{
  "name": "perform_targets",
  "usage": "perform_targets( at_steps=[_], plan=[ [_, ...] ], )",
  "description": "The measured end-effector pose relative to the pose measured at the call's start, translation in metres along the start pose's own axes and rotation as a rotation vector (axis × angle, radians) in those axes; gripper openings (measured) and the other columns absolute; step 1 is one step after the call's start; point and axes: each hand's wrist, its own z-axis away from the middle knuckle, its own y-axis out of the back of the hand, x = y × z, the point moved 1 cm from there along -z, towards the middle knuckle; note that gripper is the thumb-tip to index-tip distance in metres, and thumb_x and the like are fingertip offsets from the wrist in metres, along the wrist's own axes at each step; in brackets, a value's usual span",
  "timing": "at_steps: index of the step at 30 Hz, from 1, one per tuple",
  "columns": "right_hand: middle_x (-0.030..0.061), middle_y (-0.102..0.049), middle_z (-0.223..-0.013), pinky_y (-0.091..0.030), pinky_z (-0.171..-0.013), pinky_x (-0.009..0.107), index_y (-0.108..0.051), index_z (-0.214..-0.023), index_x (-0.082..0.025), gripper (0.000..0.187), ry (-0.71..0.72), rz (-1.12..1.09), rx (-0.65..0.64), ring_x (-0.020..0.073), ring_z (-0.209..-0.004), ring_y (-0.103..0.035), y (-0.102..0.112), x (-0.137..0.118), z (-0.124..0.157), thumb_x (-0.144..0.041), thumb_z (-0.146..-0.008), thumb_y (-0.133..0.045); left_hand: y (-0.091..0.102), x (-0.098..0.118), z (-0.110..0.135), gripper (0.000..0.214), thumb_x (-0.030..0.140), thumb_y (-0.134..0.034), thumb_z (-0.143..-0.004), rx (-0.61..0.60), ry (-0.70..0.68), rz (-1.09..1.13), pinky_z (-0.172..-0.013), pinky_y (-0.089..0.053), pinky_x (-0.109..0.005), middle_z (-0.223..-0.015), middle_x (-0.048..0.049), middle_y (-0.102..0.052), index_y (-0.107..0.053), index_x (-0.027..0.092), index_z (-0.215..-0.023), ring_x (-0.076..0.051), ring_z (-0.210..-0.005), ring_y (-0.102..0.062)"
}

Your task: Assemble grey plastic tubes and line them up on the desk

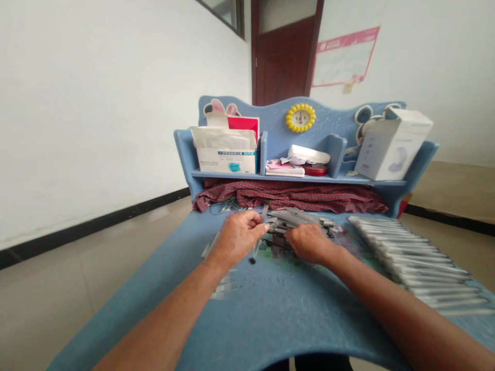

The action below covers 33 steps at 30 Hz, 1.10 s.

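My left hand pinches a slim, clear pen between thumb and fingers. The pen stands slanted, its black end down near the desk top. To its right, my right hand is at the near edge of a loose pile of grey and clear pens. Its fingers are curled, and whatever they grip is hidden. Several thin clear pieces lie beside and below my left hand. On the right, a neat row of whitish pens with dark ends is laid out side by side.
The blue desk has a back shelf holding a mask box, papers, a red round tin and a white box. A red checked cloth lies bunched under the shelf. A yellow-rimmed clock sits on the backboard.
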Motion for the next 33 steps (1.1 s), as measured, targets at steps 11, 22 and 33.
perform_targets(
  at_steps=[11, 22, 33],
  plan=[
    [0.005, -0.062, -0.062, -0.033, -0.052, 0.026, -0.06, -0.09, -0.016, 0.022, -0.087, -0.273, 0.24, 0.0159, -0.054, -0.055, 0.012, 0.007, 0.013, -0.022, -0.079, -0.041, 0.006, -0.004, -0.004, 0.017, 0.028, -0.066, -0.068, 0.066, 0.21, 0.485, -0.042, -0.034, -0.018, -0.054, -0.0004, -0.061, -0.059, 0.013, -0.069, -0.009, -0.046, -0.052],
    [-0.0029, -0.06, -0.049, -0.039, -0.04, 0.022, -0.045, -0.073, -0.019, 0.013, -0.116, -1.717, 0.215, 0.0102, -0.036, -0.049, 0.016, -0.015, 0.021, -0.026, -0.07, -0.056, 0.009, -0.003, -0.005, 0.017, 0.021, -0.069, -0.065, 0.117, 0.299, 0.789, -0.044, -0.038, -0.015, -0.063, -0.0004, -0.063, -0.057, 0.012, -0.073, -0.007, -0.05, -0.055],
    [0.002, -0.068, -0.065, -0.042, -0.045, 0.021, -0.05, -0.073, -0.018, 0.02, -0.121, -2.123, 0.288, 0.0116, -0.047, -0.058, 0.017, -0.017, 0.022, -0.021, -0.065, -0.067, 0.013, -0.007, -0.006, 0.011, 0.014, -0.067, -0.07, 0.163, 0.337, 0.932, -0.046, -0.045, -0.016, -0.067, -0.0026, -0.066, -0.056, 0.012, -0.073, -0.008, -0.052, -0.06]
  ],
)
